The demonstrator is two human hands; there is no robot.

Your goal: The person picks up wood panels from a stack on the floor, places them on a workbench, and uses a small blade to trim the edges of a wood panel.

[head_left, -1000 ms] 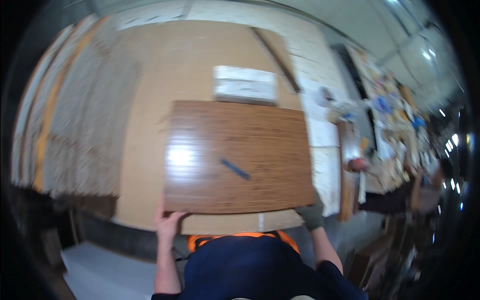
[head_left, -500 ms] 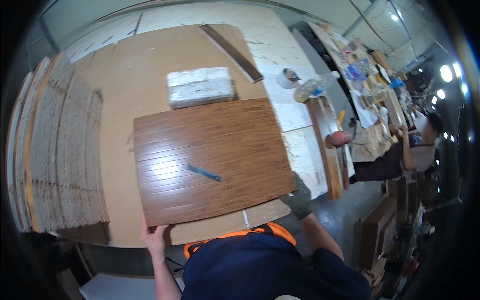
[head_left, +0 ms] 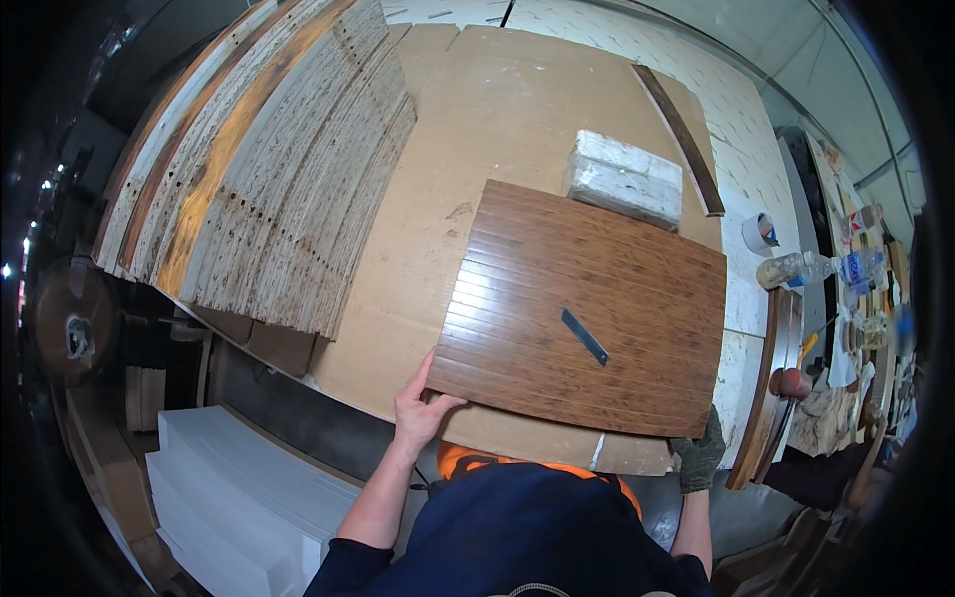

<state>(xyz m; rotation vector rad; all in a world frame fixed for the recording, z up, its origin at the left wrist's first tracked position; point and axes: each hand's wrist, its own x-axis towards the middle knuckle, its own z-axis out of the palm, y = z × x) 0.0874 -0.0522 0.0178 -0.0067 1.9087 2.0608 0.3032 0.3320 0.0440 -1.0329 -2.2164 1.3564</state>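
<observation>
A brown wooden panel (head_left: pixel 597 269) with a grooved, glossy top lies on the cardboard-covered bench. My bare left hand (head_left: pixel 423 408) grips its near left corner, the thumb along the near edge and the fingers against the left side. At the near right corner, my right hand (head_left: pixel 701 456), in a dark grey glove, holds the panel with its fingertips partly hidden. On the panel lies a thin, dark flat blade (head_left: pixel 585 336) with a hole at one end. A white wrapped block (head_left: pixel 627 179) sits against the panel's far edge.
A tall stack of boards (head_left: pixel 298 169) stands on the left. A dark wood strip (head_left: pixel 681 139) lies at the far right, near a tape roll (head_left: pixel 760 233) and a plastic bottle (head_left: pixel 794 269). White sheets (head_left: pixel 239 497) are stacked low at left.
My view has turned left, so the scene has shifted rightward in the picture. My left hand stays at the same panel corner; the gloved right hand now shows more clearly at its corner.
</observation>
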